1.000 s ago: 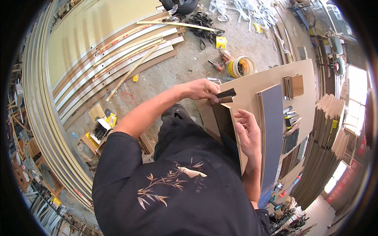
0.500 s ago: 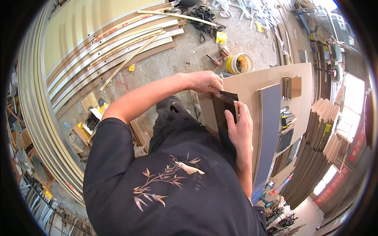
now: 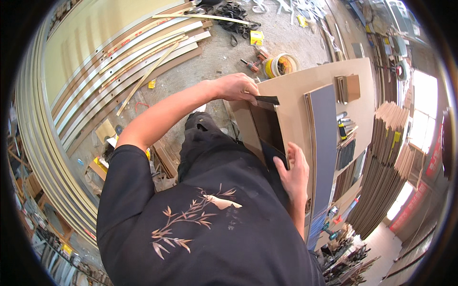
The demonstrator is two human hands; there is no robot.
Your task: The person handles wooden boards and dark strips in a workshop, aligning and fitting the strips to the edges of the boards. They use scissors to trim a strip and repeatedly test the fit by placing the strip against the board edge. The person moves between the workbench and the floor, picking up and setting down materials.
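Observation:
My left hand (image 3: 238,88) is closed at the far end of a narrow dark panel (image 3: 269,125). A short flat black strip (image 3: 268,99) sticks out to the right from its fingers; its kind does not show. The panel lies in front of my body, on a large beige board (image 3: 296,83). My right hand (image 3: 293,174) is at the panel's right edge, nearer to me. Its thumb and fingers are apart on either side of that edge, and whether it grips the edge is hard to see.
A long grey-blue board (image 3: 324,128) lies to the right on the beige board, beside small brown pieces (image 3: 347,88) and a yellow-black cutter (image 3: 342,130). Beyond stand a bucket (image 3: 281,66) and a cordless drill (image 3: 255,61). Long strips (image 3: 157,57) are stacked at left.
My right hand has slid along the panel's edge toward my body. My left hand stays at the far end, and the black strip now points more level to the right.

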